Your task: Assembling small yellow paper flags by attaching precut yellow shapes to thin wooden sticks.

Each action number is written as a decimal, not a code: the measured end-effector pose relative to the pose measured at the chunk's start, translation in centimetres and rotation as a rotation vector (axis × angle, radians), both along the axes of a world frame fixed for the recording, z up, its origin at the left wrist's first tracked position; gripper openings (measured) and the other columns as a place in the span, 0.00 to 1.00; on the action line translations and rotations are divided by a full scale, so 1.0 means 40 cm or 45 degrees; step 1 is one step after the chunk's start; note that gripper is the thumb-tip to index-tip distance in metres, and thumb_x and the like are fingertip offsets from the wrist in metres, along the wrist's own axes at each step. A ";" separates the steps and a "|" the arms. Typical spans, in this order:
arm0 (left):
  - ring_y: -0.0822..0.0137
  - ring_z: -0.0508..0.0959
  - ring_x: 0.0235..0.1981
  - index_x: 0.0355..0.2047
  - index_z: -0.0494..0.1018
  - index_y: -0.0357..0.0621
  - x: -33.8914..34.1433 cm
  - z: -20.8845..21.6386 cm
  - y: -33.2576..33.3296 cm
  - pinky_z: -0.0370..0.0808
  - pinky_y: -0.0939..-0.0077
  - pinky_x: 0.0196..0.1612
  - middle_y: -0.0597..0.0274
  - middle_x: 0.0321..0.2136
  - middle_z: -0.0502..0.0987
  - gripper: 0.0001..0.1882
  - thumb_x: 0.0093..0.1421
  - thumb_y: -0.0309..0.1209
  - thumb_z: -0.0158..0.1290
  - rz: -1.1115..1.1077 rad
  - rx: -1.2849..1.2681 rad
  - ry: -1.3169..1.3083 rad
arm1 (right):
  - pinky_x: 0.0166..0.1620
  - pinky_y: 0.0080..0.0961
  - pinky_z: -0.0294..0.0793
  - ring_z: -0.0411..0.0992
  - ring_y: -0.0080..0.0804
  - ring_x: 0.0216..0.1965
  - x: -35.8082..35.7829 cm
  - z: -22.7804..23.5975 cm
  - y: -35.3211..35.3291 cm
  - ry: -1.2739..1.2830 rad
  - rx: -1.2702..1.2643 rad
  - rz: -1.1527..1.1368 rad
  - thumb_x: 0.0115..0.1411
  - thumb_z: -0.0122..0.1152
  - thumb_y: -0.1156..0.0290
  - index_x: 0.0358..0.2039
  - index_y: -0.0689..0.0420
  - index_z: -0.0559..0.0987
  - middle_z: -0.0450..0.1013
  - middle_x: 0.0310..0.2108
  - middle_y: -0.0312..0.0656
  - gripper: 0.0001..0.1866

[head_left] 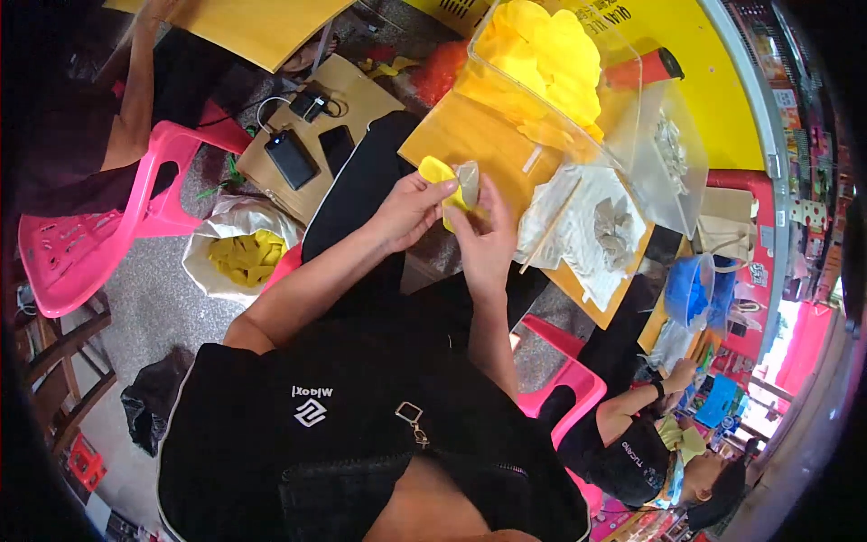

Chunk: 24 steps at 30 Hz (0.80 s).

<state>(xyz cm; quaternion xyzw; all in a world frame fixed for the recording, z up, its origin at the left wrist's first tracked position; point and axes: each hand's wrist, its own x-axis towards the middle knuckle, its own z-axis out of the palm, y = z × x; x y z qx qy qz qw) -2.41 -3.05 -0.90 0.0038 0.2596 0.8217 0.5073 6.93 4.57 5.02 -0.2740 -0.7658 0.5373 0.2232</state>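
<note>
My left hand (411, 210) pinches a small, soft-looking yellow piece (435, 170) between thumb and fingers. From the other side, my right hand (486, 237) has its thumb against the lower part of that piece. A small greyish, filmy piece (468, 174) sticks up between the yellow piece and my right fingers; its kind is unclear. Just beyond my hands lies an orange-yellow tabletop (461, 131). To the right of them are a white cloth (564, 230) with a thin wooden stick (553, 219) on it and a heap of grey pieces (616, 233).
A clear bin (643, 126) holds large yellow sheets (533, 63). Left lie cardboard (266, 172), a power bank (291, 159) and a phone (337, 147). A white sack (203, 257) holds yellow pieces. Pink chairs (72, 257) and co-workers sit on both sides.
</note>
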 end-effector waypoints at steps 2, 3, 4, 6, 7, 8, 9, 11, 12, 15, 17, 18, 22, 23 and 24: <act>0.76 0.76 0.34 0.43 0.70 0.38 0.001 0.025 0.000 0.75 0.83 0.37 0.64 0.36 0.76 0.11 0.60 0.28 0.50 -0.041 -0.036 0.008 | 0.41 0.22 0.72 0.70 0.29 0.43 0.009 0.016 0.026 -0.036 -0.001 -0.027 0.53 0.61 0.73 0.53 0.61 0.67 0.67 0.46 0.44 0.26; 0.76 0.76 0.33 0.42 0.70 0.38 0.003 0.030 0.000 0.75 0.83 0.36 0.64 0.35 0.76 0.11 0.60 0.28 0.50 -0.072 -0.063 0.013 | 0.40 0.23 0.72 0.70 0.30 0.42 0.011 0.018 0.041 -0.074 0.006 -0.044 0.53 0.61 0.73 0.53 0.61 0.66 0.65 0.47 0.45 0.27; 0.77 0.76 0.33 0.43 0.70 0.38 0.005 0.016 0.001 0.75 0.84 0.35 0.64 0.34 0.76 0.12 0.61 0.29 0.49 -0.107 -0.063 0.063 | 0.39 0.23 0.72 0.70 0.30 0.37 0.005 0.013 0.055 -0.054 0.100 -0.005 0.54 0.61 0.72 0.50 0.62 0.68 0.68 0.41 0.45 0.23; 0.73 0.76 0.36 0.45 0.69 0.38 0.012 -0.008 0.008 0.75 0.80 0.39 0.62 0.37 0.75 0.13 0.62 0.31 0.47 -0.130 -0.116 0.114 | 0.40 0.22 0.71 0.70 0.27 0.38 0.012 0.018 0.067 -0.105 0.064 -0.005 0.54 0.59 0.75 0.47 0.63 0.71 0.70 0.39 0.42 0.19; 0.70 0.76 0.39 0.46 0.68 0.38 0.013 0.005 0.012 0.74 0.76 0.44 0.60 0.40 0.74 0.14 0.64 0.32 0.44 -0.149 -0.163 0.160 | 0.42 0.20 0.71 0.70 0.23 0.39 0.015 0.020 0.071 -0.159 0.033 -0.002 0.55 0.58 0.77 0.43 0.64 0.73 0.71 0.36 0.39 0.14; 0.70 0.76 0.39 0.46 0.68 0.38 0.016 0.018 0.017 0.74 0.76 0.44 0.60 0.40 0.74 0.14 0.64 0.32 0.44 -0.151 -0.167 0.163 | 0.42 0.20 0.71 0.70 0.23 0.39 0.021 0.009 0.075 -0.156 0.029 -0.004 0.55 0.58 0.77 0.43 0.64 0.73 0.71 0.36 0.39 0.14; 0.71 0.76 0.37 0.45 0.69 0.37 0.020 0.034 0.023 0.74 0.78 0.41 0.60 0.38 0.74 0.14 0.64 0.33 0.44 -0.090 -0.151 0.068 | 0.42 0.20 0.70 0.69 0.23 0.39 0.029 -0.012 0.078 -0.024 -0.147 -0.012 0.56 0.57 0.77 0.42 0.64 0.73 0.71 0.37 0.39 0.13; 0.73 0.76 0.35 0.45 0.69 0.37 0.026 0.047 0.026 0.74 0.80 0.39 0.61 0.36 0.75 0.14 0.64 0.33 0.44 -0.028 -0.142 -0.025 | 0.43 0.20 0.70 0.69 0.22 0.39 0.040 -0.042 0.076 0.109 -0.328 -0.019 0.56 0.56 0.78 0.40 0.64 0.73 0.71 0.38 0.39 0.11; 0.72 0.76 0.35 0.45 0.69 0.37 0.026 0.044 0.028 0.74 0.79 0.40 0.60 0.36 0.74 0.14 0.64 0.34 0.43 -0.025 -0.125 0.002 | 0.44 0.19 0.69 0.69 0.22 0.40 0.044 -0.052 0.073 0.118 -0.373 -0.012 0.56 0.56 0.79 0.41 0.63 0.72 0.71 0.39 0.39 0.11; 0.71 0.75 0.36 0.45 0.69 0.36 0.029 0.036 0.026 0.73 0.77 0.42 0.60 0.36 0.74 0.15 0.65 0.34 0.43 -0.026 -0.123 0.036 | 0.46 0.19 0.69 0.70 0.23 0.41 0.046 -0.045 0.054 0.099 -0.360 -0.041 0.56 0.55 0.80 0.42 0.63 0.71 0.71 0.39 0.39 0.12; 0.71 0.75 0.36 0.45 0.69 0.37 0.032 0.038 0.028 0.73 0.77 0.42 0.61 0.35 0.74 0.15 0.65 0.34 0.43 -0.032 -0.131 0.041 | 0.46 0.19 0.69 0.70 0.23 0.41 0.050 -0.036 0.050 0.070 -0.296 -0.080 0.56 0.54 0.81 0.44 0.63 0.70 0.71 0.39 0.39 0.14; 0.71 0.75 0.36 0.44 0.70 0.37 0.033 0.041 0.029 0.73 0.78 0.42 0.61 0.35 0.74 0.14 0.65 0.34 0.43 -0.037 -0.142 0.039 | 0.46 0.19 0.69 0.70 0.23 0.42 0.053 -0.035 0.049 0.148 -0.322 -0.053 0.56 0.55 0.81 0.44 0.63 0.70 0.71 0.39 0.39 0.15; 0.74 0.74 0.36 0.43 0.70 0.37 0.035 0.029 0.033 0.72 0.80 0.39 0.62 0.34 0.73 0.14 0.65 0.34 0.43 -0.037 -0.170 0.075 | 0.47 0.18 0.68 0.69 0.23 0.43 0.076 -0.074 0.076 0.114 -0.428 0.142 0.54 0.57 0.81 0.43 0.62 0.73 0.71 0.42 0.38 0.14; 0.74 0.74 0.36 0.43 0.70 0.37 0.036 0.027 0.031 0.72 0.80 0.39 0.62 0.34 0.73 0.14 0.65 0.34 0.43 -0.035 -0.173 0.073 | 0.47 0.18 0.68 0.69 0.23 0.43 0.080 -0.078 0.081 0.112 -0.431 0.144 0.54 0.57 0.81 0.43 0.62 0.73 0.71 0.42 0.38 0.14; 0.74 0.74 0.35 0.43 0.71 0.37 0.036 0.027 0.028 0.72 0.81 0.38 0.63 0.33 0.73 0.14 0.64 0.34 0.43 -0.051 -0.166 0.103 | 0.47 0.19 0.68 0.69 0.24 0.44 0.083 -0.080 0.084 0.010 -0.318 0.154 0.55 0.57 0.80 0.41 0.63 0.75 0.70 0.42 0.39 0.12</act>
